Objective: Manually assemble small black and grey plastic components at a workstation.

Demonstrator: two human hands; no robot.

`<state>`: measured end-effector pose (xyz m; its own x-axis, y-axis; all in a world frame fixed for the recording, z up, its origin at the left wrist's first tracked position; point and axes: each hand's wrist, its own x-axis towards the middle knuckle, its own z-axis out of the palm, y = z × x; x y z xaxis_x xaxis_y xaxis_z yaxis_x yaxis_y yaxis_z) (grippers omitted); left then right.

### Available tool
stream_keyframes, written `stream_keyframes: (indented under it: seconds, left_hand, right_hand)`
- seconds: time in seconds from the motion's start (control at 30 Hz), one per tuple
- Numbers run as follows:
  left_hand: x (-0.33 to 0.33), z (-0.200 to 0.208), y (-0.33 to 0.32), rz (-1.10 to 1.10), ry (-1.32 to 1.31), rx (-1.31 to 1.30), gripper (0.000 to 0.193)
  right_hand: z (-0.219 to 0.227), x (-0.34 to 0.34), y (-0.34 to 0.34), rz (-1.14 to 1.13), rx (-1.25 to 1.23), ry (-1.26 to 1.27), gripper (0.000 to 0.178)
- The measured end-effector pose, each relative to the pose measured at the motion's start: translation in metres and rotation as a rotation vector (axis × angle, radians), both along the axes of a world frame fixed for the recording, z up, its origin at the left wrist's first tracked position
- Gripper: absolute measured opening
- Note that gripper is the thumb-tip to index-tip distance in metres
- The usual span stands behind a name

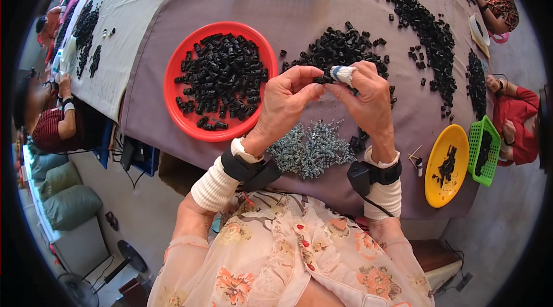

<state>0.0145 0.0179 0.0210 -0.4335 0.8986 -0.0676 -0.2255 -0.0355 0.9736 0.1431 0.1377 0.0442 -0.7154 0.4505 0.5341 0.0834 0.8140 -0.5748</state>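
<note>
Black plastic clips fill the red tray (173, 85) at the person's left in a shallow heap, which I read as finished pieces. A loose pile of black clips (340, 48) sits on the grey cloth beyond the hands, and a mound of small metal springs (314, 148) lies just below them, so much appears left to do. The left hand (282, 105) and right hand (368, 97) meet fingertip to fingertip, pinched closed on one small black clip (324, 78); the right forefinger wears white tape.
</note>
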Motion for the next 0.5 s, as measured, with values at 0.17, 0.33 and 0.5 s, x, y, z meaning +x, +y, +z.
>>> stream_keyframes:
  seconds: [0.17, 0.33, 0.5]
  left_hand:
    - [0.0005, -0.0025, -0.0001, 0.006, 0.032, 0.007, 0.021]
    - [0.003, 0.0, -0.0008, 0.032, 0.064, 0.001, 0.02]
    - [0.0046, -0.0016, 0.0005, 0.032, 0.13, 0.002, 0.02]
  right_hand:
    - [0.0037, 0.0007, -0.0014, -0.006, 0.076, -0.04, 0.018]
    - [0.0034, 0.002, -0.0034, -0.014, 0.181, -0.08, 0.016]
    - [0.0049, 0.0016, -0.0098, -0.027, 0.227, -0.101, 0.015]
